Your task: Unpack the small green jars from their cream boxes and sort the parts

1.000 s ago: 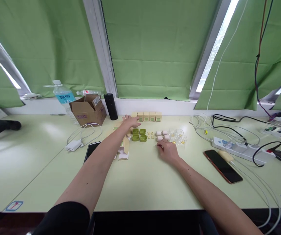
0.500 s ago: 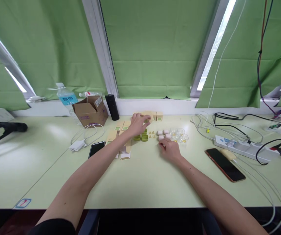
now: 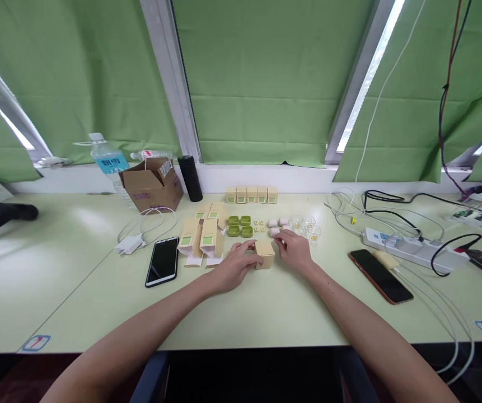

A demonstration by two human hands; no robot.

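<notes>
My left hand (image 3: 236,267) is closed around the left side of a small tan cardboard box (image 3: 265,256), its thumb in front and fingers behind. The box stands upright near the table's middle. Just right of it is my right hand (image 3: 294,250), fingers bent and tips drawn together by the box's upper right edge; I cannot tell whether they touch it or hold anything. Behind the hands lie several green square cups (image 3: 246,231), tiny yellowish pieces (image 3: 259,226), white cylinders (image 3: 274,231) and clear cups (image 3: 308,223).
Matching boxes (image 3: 251,195) line the back. Opened boxes (image 3: 211,237) lie left, beside a phone (image 3: 162,261). A brown carton (image 3: 152,184), black flask (image 3: 190,178) and water bottle (image 3: 110,161) stand back left. Another phone (image 3: 380,276), a power strip (image 3: 408,246) and cables are right.
My left hand has come from the back row toward me with a small box. My right hand has shifted slightly, its fingers now beside that box. The view has tilted a little.
</notes>
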